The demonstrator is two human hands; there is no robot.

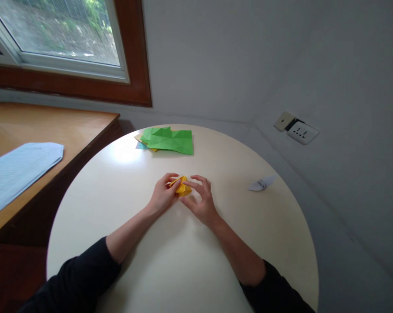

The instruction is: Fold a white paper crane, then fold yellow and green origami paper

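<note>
A folded piece of yellow paper was up in the hands near the middle of the round white bench. The left hand, on its nine o'clock side, pinched it between thumb and fingers. The right hand, toward four o'clock, was half open with fingers spread, its index fingertip at the paper; whether it pressed there could not be told. Between eleven and twelve o'clock, a creased green sheet lay atop other coloured papers. At three o'clock lay a small folded white paper with dark marks. Farther out, a wall socket was at two o'clock, a window toward eleven.
</note>
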